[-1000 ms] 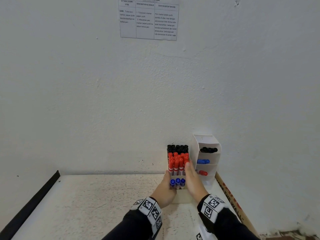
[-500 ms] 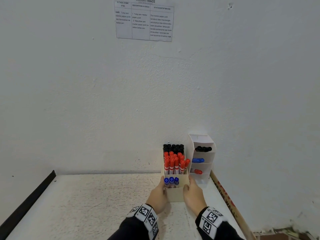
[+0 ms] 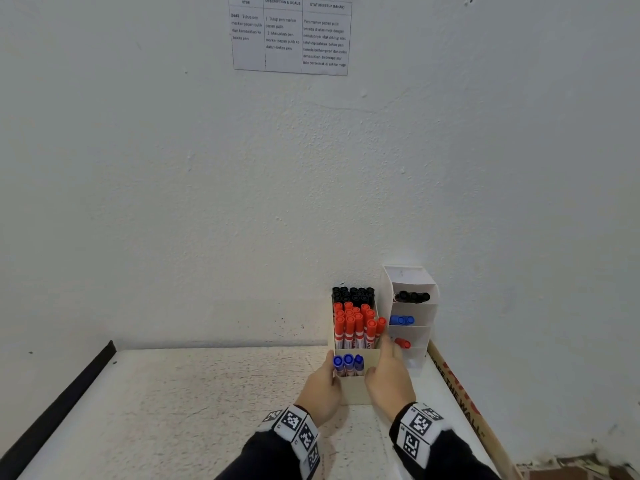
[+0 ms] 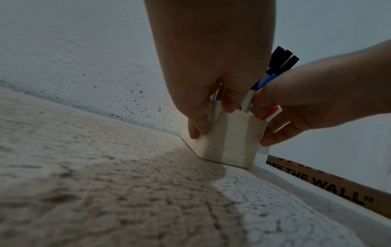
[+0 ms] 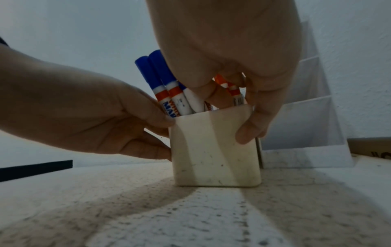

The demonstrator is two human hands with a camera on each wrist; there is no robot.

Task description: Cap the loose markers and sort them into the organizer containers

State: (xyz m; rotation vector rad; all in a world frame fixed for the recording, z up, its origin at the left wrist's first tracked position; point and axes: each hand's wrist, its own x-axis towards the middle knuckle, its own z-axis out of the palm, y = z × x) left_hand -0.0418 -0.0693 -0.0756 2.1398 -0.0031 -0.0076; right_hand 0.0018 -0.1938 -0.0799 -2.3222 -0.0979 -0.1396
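Two hands held the cream marker box (image 3: 353, 389) from either side on the speckled white surface (image 3: 194, 403). Left hand (image 3: 320, 388) was wrapped round the box's left wall, thumb at the front rim beside the blue markers (image 3: 348, 363), fingers flat against the side. Right hand (image 3: 389, 379) clasped the right wall, thumb down over the front right corner, fingers extended along the side toward the red markers (image 3: 355, 325); in the right wrist view one or two fingertips reached in over the rim among the red markers' barrels.

Box stood upright, base flat on the surface, close to the back wall. Contents stood cap-up in three groups: black markers (image 3: 353, 295) at the back, red in the middle, three blue at the front.

Just to the right of the box stood a white tiered organizer (image 3: 412, 282), touching or nearly touching it; cannot tell which. Its shelves held black caps (image 3: 412, 297) on top, blue caps (image 3: 401, 320) in the middle, a red cap (image 3: 403, 342) below.

Brown cardboard strip (image 3: 460, 400) with printed lettering lay along the surface's right edge. Printed sheet (image 3: 291, 36) was fixed to the wall above. Both wrists wore bands with black-and-white square codes.
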